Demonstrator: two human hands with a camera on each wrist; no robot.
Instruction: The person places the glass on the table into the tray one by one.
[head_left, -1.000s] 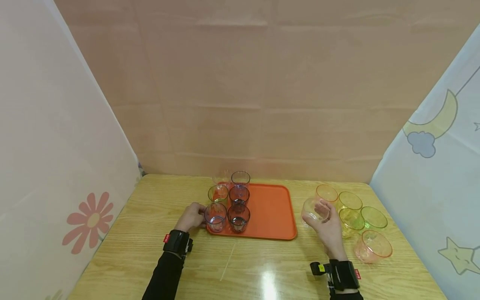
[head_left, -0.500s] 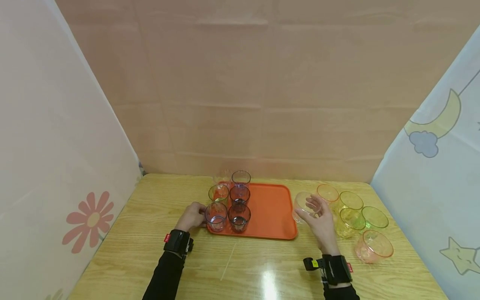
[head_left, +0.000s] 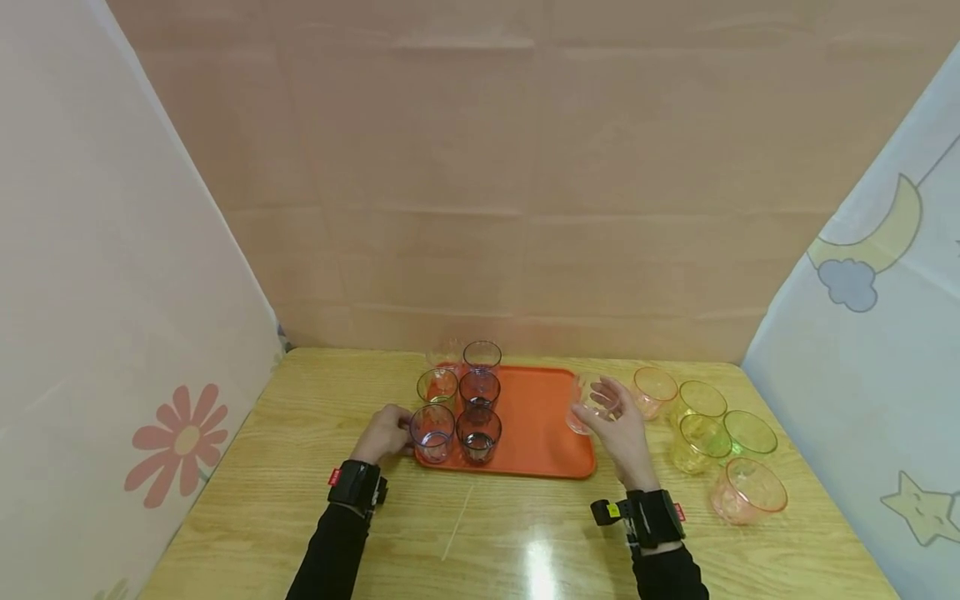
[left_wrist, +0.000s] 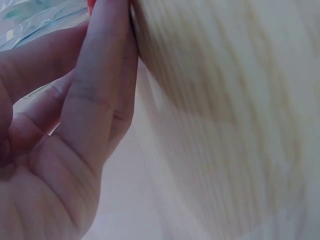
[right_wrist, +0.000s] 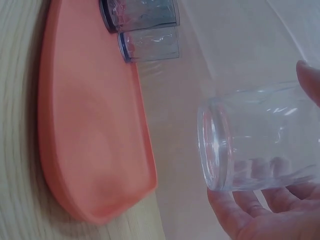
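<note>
My right hand grips a clear glass between thumb and fingers. In the head view, this glass is over the right edge of the orange tray, and the right wrist view shows its base apart from the tray. At the tray's front left corner, my left hand holds the edge, with its fingertips partly hidden. Beside it stands a bluish clear glass. Next to that are a dark glass, a green-rimmed glass and a purplish glass.
Behind these stand a pale clear glass and a dark-rimmed glass. On the wooden table at right are an orange-rimmed glass, a pink glass, a green glass and yellow glasses.
My right hand has carried the clear glass leftward, from beside the coloured glasses to over the tray's right edge. The left hand has stayed at the tray's corner.
</note>
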